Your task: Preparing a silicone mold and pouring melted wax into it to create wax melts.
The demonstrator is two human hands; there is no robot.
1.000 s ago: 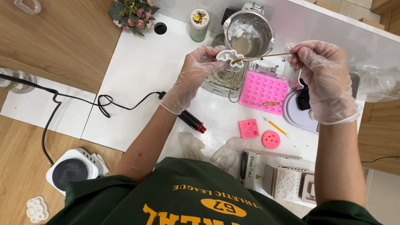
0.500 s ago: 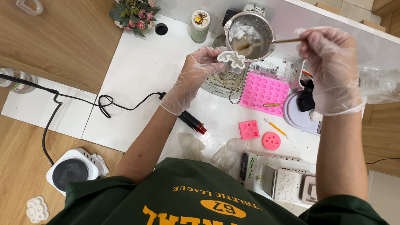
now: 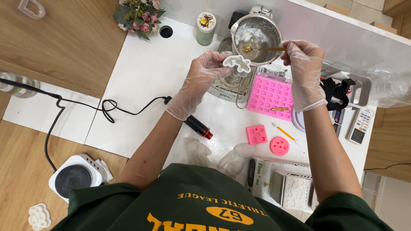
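My left hand (image 3: 201, 79), in a clear glove, holds a small white lobed mould (image 3: 236, 64) up beside a steel pot (image 3: 257, 37) of pale melted wax. My right hand (image 3: 306, 70), also gloved, grips a gold spoon (image 3: 262, 49) whose bowl dips into the liquid in the pot. The pot stands on a steel heater base (image 3: 227, 83) at the far side of the white table (image 3: 145, 85). A large pink mould tray (image 3: 270, 93) lies just below the pot, under my right hand.
A small pink square mould (image 3: 256, 134), a pink round mould (image 3: 279, 146), a yellow pick (image 3: 283, 132), a black and red tool (image 3: 198, 126) and crumpled gloves (image 3: 234, 159) lie near me. A candle jar (image 3: 206, 28), flowers (image 3: 139, 16), a black cable (image 3: 107, 107) and a hotplate (image 3: 72, 177) sit to the left.
My right hand has swung the spoon from beside the white mould up and left, so its bowl now sits in the pot. The left hand keeps the mould almost still.
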